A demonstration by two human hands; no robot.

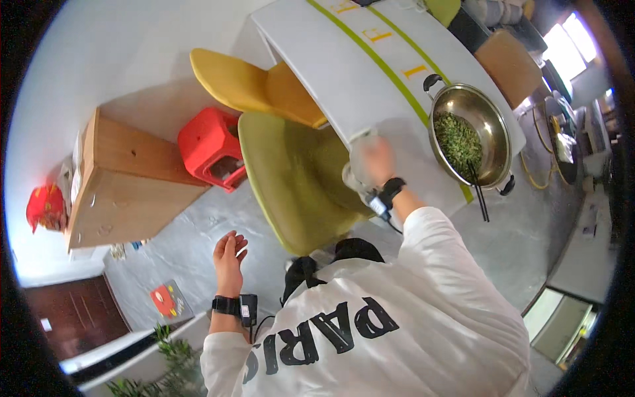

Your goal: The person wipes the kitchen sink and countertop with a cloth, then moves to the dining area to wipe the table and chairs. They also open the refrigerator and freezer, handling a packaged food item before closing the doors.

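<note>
My right hand [379, 159], blurred, is at the edge of a white-covered table [342, 84], on a pale grey cloth [353, 176]. Part of the cloth hangs over the edge, above the seat of an olive-green chair [292, 173]. Out to the side, my left hand [230, 255] is in the air above the grey floor, fingers loosely bent and holding nothing. Beyond the right hand, a two-handled steel pot [496, 144] contains chopped greens [454, 141]. A pair of dark chopsticks [480, 198] leans over its rim.
A yellow chair [238, 82] stands beside the green one. Behind them are a red plastic stool [203, 144] and a wooden cabinet [129, 198]. A doormat [171, 300] lies on the floor near a dark door [74, 312]. Leafy plants [173, 352] rise at lower left.
</note>
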